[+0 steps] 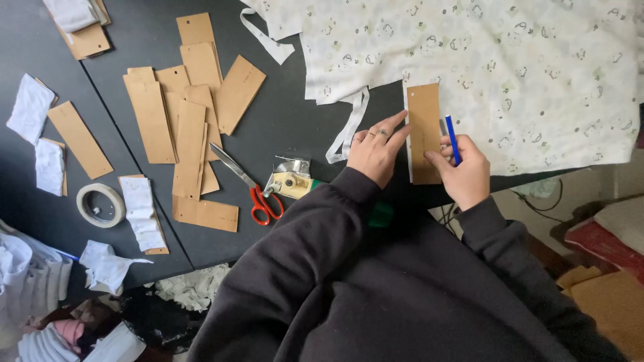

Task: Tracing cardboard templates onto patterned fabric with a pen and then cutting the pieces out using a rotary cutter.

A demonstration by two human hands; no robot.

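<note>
Fingers of the left hand (373, 149) lie spread flat, pinning the brown card template (424, 133) onto the printed fabric (510, 74) at the bench (282, 114) edge, while the right hand (465, 169) grip pinches a blue pen (453, 139) beside the card, open dark bench lying left toward the scissors (248, 184).

Dark, matte black table (288, 127) filling the upper left and centre of the frame. Loose heap of brown cardboard tags (184, 114) at upper centre-left, overlapping one another. Red-handled scissors (247, 184) just right of the heap, blades pointing up-left. Beside the scissors, a small electric fabric cutter (290, 179). Roll of tape (100, 205) at the left, near white paper scraps (143, 213). Across the upper right, printed white fabric (483, 67) with white strips (349, 127) trailing off its edge. On the fabric's lower edge, a single brown cardboard template (424, 127).
</note>
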